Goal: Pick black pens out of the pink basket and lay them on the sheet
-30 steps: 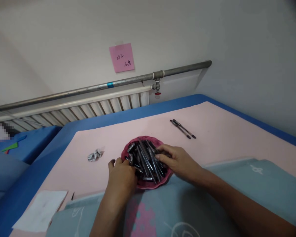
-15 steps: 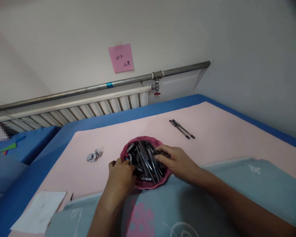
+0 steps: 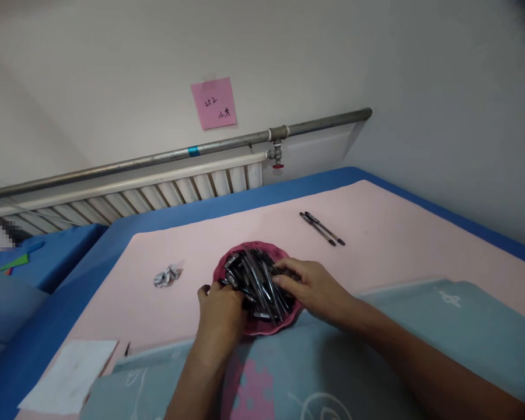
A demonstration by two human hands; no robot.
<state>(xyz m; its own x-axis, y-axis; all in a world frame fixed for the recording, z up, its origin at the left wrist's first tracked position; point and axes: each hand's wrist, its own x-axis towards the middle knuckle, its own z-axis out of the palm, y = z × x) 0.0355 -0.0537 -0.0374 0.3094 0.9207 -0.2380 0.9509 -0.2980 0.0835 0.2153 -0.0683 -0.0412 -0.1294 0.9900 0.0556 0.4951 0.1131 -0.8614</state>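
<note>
A dark pink basket (image 3: pixel 262 331) with a wavy rim stands on the pink sheet, full of black and clear pens (image 3: pixel 256 280). At its near left side, my left hand (image 3: pixel 223 312) reaches over the rim with curled fingers among the pens; the fingertips are partly hidden. My right hand (image 3: pixel 308 286) comes in from the right, thumb and forefinger closed around a dark pen at the edge of the pile. Two capped pens (image 3: pixel 322 228) lie side by side on the sheet beyond the basket.
A crumpled scrap of paper (image 3: pixel 167 276) lies left of the basket. White paper (image 3: pixel 70 373) is at the front left, with a small dark item (image 3: pixel 127 349) near it. Grey-green patterned cloth (image 3: pixel 402 338) covers the near edge. A radiator (image 3: pixel 192 188) and pipe stand behind.
My left hand has shifted slightly right, further over the pens, and a few pens near it have moved. My right hand stays almost in place.
</note>
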